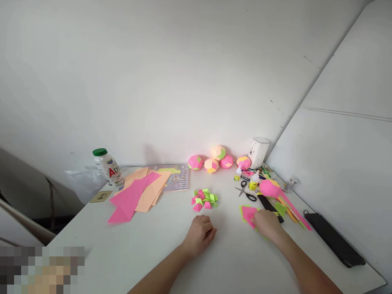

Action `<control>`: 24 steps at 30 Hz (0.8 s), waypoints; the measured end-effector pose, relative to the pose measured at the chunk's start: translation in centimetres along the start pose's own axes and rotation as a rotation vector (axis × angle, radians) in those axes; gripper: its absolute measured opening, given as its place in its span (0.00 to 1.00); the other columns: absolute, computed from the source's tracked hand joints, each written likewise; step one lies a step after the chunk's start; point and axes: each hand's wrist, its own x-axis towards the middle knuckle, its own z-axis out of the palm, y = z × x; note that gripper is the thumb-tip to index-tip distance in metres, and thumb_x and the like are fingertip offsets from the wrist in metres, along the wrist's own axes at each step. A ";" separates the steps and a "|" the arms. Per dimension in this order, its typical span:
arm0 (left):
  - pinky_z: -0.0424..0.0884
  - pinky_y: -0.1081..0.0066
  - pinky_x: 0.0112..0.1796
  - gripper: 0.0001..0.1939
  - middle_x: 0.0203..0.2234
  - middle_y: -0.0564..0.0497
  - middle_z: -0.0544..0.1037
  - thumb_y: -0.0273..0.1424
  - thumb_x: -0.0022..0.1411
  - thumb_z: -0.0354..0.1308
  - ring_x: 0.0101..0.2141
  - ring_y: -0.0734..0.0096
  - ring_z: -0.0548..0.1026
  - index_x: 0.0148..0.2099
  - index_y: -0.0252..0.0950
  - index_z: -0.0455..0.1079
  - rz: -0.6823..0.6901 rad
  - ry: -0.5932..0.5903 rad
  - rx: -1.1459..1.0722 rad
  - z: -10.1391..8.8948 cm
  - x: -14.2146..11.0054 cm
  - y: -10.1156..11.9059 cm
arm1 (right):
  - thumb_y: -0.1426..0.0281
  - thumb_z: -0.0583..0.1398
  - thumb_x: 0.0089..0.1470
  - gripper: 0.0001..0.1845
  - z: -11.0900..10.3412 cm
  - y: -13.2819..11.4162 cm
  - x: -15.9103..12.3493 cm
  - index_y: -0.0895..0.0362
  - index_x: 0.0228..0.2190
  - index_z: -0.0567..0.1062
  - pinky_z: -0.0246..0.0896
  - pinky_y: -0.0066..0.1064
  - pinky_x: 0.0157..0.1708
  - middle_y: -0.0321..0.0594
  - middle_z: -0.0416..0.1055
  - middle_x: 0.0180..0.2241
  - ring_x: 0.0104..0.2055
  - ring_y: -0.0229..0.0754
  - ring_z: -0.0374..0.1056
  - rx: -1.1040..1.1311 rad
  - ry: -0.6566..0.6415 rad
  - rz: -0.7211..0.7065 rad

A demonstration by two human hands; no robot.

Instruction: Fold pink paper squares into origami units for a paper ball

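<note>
My left hand rests on the white table, its fingers loosely curled, and no object shows in it. Just beyond it lies a small heap of folded pink and green paper pieces. To the right, my right hand is closed over the edge of a pink paper piece, with green paper showing under it. Its fingertips are partly hidden behind the hand. A black and yellow utility knife lies just past that hand, near open black-handled scissors.
Faceted paper balls sit along the wall, beside a white box and glue bottles. Pink and peach sheets lie left, partly over a notebook, near a green-capped bottle. A black case lies right.
</note>
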 end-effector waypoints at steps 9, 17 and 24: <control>0.62 0.69 0.33 0.20 0.22 0.50 0.73 0.40 0.62 0.43 0.27 0.69 0.68 0.28 0.36 0.69 -0.282 0.033 -0.501 -1.1 0.3 0.2 | 0.74 0.52 0.57 0.14 -1.8 -4.1 0.0 0.57 0.28 0.76 0.59 0.33 0.37 0.45 0.73 0.30 0.38 0.44 0.66 0.389 0.634 -0.407; 0.66 0.70 0.26 0.29 0.27 0.47 0.75 0.49 0.59 0.43 0.28 0.65 0.73 0.51 0.31 0.64 -0.506 0.099 -1.132 -2.5 0.9 -0.4 | 0.70 0.54 0.56 0.09 2.3 -10.8 3.5 0.53 0.35 0.75 0.60 0.38 0.46 0.43 0.71 0.38 0.46 0.43 0.64 1.204 0.529 -0.834; 0.66 0.73 0.25 0.26 0.27 0.49 0.74 0.46 0.55 0.54 0.26 0.70 0.72 0.50 0.35 0.64 -0.532 0.119 -1.150 -2.0 1.0 -0.9 | 0.76 0.57 0.49 0.09 4.1 -9.9 4.8 0.56 0.20 0.73 0.59 0.36 0.47 0.42 0.63 0.49 0.52 0.44 0.60 1.527 0.173 -0.754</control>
